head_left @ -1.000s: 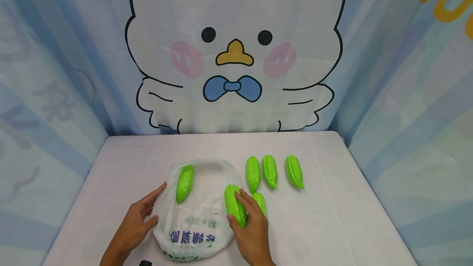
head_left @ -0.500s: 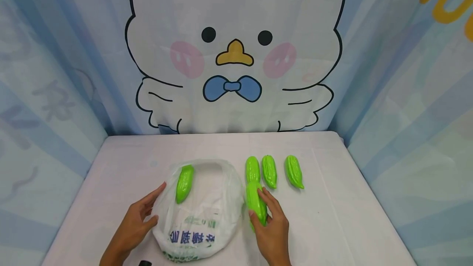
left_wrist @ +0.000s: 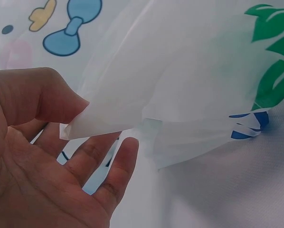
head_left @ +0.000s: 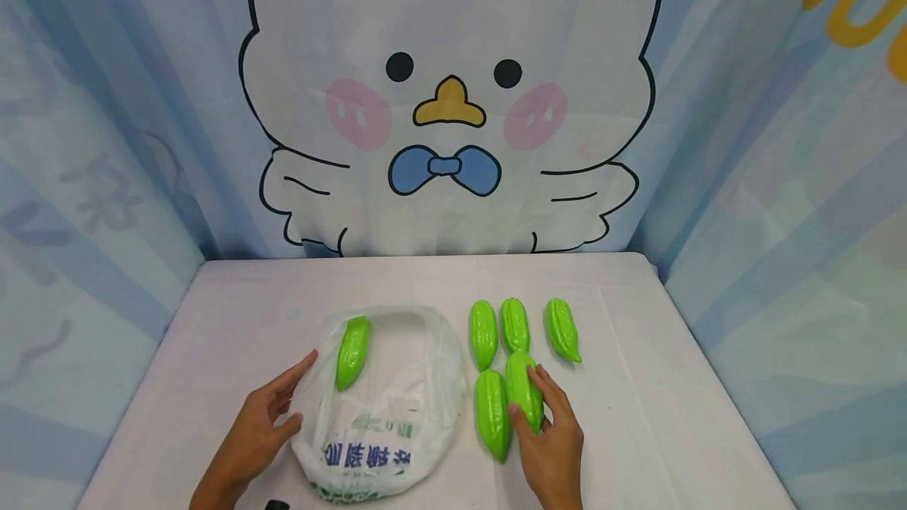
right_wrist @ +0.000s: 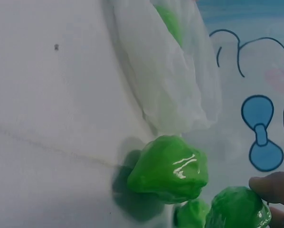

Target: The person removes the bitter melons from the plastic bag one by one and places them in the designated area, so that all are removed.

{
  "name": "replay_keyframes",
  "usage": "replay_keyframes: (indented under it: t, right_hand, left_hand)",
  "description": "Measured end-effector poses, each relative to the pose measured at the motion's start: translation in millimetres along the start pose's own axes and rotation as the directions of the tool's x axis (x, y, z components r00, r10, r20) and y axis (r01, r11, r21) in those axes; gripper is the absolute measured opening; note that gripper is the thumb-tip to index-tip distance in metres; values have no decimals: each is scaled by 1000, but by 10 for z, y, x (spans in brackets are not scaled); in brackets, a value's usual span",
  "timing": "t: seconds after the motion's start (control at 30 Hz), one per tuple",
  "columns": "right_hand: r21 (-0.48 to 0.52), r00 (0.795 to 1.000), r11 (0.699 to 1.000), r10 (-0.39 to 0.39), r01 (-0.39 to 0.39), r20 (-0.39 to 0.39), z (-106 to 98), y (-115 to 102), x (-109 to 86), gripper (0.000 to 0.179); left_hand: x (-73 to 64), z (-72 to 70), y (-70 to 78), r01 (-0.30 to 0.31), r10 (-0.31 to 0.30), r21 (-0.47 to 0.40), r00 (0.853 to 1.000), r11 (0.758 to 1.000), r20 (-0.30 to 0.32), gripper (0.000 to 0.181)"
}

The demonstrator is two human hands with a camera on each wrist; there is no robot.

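My left hand (head_left: 258, 423) pinches the side of a white plastic bag (head_left: 448, 392) at its left. In the left wrist view the bag's thin edge (left_wrist: 104, 130) lies between thumb and fingers. One glossy green bitter melon (head_left: 353, 352), toy-like, is inside the bag's open mouth. To the right of the bag, my right hand (head_left: 556, 439) grips another bitter melon (head_left: 523, 388) between thumb and fingers. Just left of the held one is a bitter melon (head_left: 492, 415) on the table. Its blunt end (right_wrist: 170, 168) shows large in the right wrist view.
Three more bitter melons stand in a row behind: the left (head_left: 484, 334), the middle (head_left: 515, 325) and the right one (head_left: 562, 329). A small black object (head_left: 277, 504) shows at the front edge of the view. Printed curtains (head_left: 453, 211) enclose the white table (head_left: 659, 384).
My right hand has carried its bitter melon from the bag's right rim rightward, past the melon beside the bag. My left hand and the bag have stayed put.
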State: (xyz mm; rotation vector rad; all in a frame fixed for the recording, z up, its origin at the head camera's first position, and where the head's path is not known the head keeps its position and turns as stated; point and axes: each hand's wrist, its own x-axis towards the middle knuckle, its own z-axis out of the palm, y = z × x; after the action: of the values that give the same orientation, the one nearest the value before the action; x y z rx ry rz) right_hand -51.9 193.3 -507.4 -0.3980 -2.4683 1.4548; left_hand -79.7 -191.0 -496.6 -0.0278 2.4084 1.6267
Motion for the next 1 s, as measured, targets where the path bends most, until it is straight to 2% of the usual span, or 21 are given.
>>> replay_keyframes:
  t: [0.17, 0.53, 0.8, 1.0]
  right_hand:
    - [-22, 999, 999, 46, -47, -8, -33, 91, 11, 63]
    - [-46, 997, 996, 81, -81, 1, -82, 259, 49, 62]
    - [-52, 996, 995, 85, -84, 4, -60, 329, 93, 62]
    - [-57, 998, 997, 57, -57, -14, -46, 360, 96, 64]
  left_hand:
    - [4, 3, -2, 4, -4, 4, 1000, 1000, -3, 89]
    - [8, 2, -24, 20, -20, -10, 1000, 1000, 2, 89]
    - [3, -2, -23, 13, -13, -5, 1000, 1000, -5, 89]
    - [1, 0, -25, 14, -14, -3, 1000, 1000, -4, 89]
